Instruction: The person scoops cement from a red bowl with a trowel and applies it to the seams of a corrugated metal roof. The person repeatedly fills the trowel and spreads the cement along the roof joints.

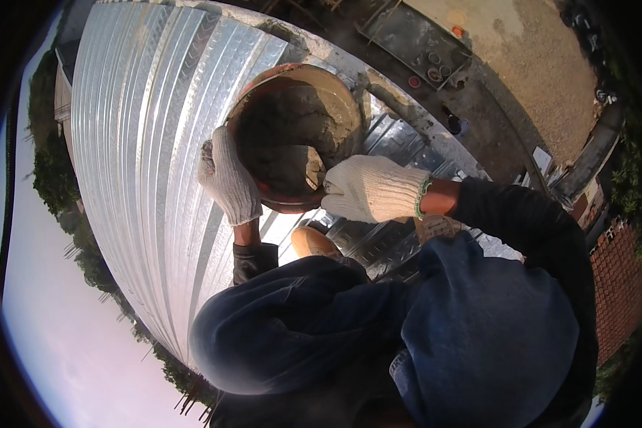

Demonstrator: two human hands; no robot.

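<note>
A round reddish bucket [290, 207] with grey wet mortar [278, 118] inside stands in front of my knees, its mouth facing up toward me. My left hand [232, 175], in a white knitted glove, is closed on the bucket's left rim. In a matching glove, my right hand [371, 187] is closed at the near right rim. It appears to grip a trowel [292, 165], whose mortar-coated blade lies in the bucket; the handle is hidden by the fingers.
Ribbed shiny metal decking [150, 128] spreads beneath and to the left. A concrete edge [435, 135] runs along the right side, with a drop to the ground. Far below are a dark mixing tray [406, 43], small buckets [435, 73] and a sand area [535, 64]. My tan boot [314, 242] is near the bucket.
</note>
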